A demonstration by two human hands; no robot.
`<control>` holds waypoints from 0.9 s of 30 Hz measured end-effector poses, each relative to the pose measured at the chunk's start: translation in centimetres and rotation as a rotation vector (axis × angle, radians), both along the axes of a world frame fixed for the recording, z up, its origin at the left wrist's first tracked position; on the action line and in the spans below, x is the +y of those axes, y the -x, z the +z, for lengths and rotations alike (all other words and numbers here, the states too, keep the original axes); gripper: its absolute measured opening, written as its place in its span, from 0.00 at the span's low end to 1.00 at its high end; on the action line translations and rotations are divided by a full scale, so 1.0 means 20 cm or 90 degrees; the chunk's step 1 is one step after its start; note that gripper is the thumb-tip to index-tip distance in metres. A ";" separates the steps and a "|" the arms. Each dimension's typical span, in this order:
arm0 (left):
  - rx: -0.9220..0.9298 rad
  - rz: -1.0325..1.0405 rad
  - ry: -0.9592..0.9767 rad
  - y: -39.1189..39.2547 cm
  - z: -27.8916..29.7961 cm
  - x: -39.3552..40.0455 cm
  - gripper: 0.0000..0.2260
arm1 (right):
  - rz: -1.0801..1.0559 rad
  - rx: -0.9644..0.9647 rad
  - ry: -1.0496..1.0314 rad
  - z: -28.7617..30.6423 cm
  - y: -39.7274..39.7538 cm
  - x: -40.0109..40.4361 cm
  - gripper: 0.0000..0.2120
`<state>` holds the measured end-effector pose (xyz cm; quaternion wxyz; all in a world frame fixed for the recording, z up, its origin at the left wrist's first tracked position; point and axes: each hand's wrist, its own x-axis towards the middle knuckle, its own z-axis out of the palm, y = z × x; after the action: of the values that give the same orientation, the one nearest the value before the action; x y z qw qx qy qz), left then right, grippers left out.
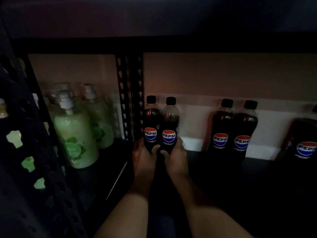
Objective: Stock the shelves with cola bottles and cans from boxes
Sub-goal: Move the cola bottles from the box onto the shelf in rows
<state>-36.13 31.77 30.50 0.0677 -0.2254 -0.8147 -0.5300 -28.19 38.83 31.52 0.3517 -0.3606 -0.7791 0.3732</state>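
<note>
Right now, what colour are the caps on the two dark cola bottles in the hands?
Black, on both dark plastic cola bottles, seen in the head view.

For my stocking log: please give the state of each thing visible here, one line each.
Left hand: grips left bottle.
Right hand: grips right bottle.
Left bottle: upright, capped, held.
Right bottle: upright, capped, held.
Bottle pair: upright, capped, on shelf.
Edge bottle: partly cut off.
Soap bottles: upright, left bay.
</note>
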 end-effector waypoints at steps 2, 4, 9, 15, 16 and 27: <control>0.003 0.002 -0.005 0.00 0.00 0.01 0.27 | -0.001 0.009 0.017 0.01 0.00 0.01 0.33; -0.004 0.000 -0.005 0.00 0.01 0.01 0.26 | -0.003 0.006 0.018 0.02 0.01 0.03 0.33; -0.002 0.003 -0.006 -0.03 0.03 0.00 0.25 | -0.019 0.034 0.007 0.01 0.00 0.05 0.32; 0.007 -0.011 0.002 0.00 0.00 0.02 0.26 | -0.026 0.060 0.008 -0.02 0.00 0.05 0.31; 0.012 -0.006 0.019 0.01 0.00 0.02 0.27 | -0.028 0.062 0.010 -0.03 0.00 0.06 0.31; -0.015 -0.012 0.043 -0.01 0.00 0.01 0.29 | -0.033 0.066 -0.006 -0.05 0.00 0.06 0.30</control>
<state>-35.94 31.97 30.50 0.0451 -0.2289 -0.8309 -0.5052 -28.23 39.99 30.62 0.4030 -0.3589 -0.7518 0.3789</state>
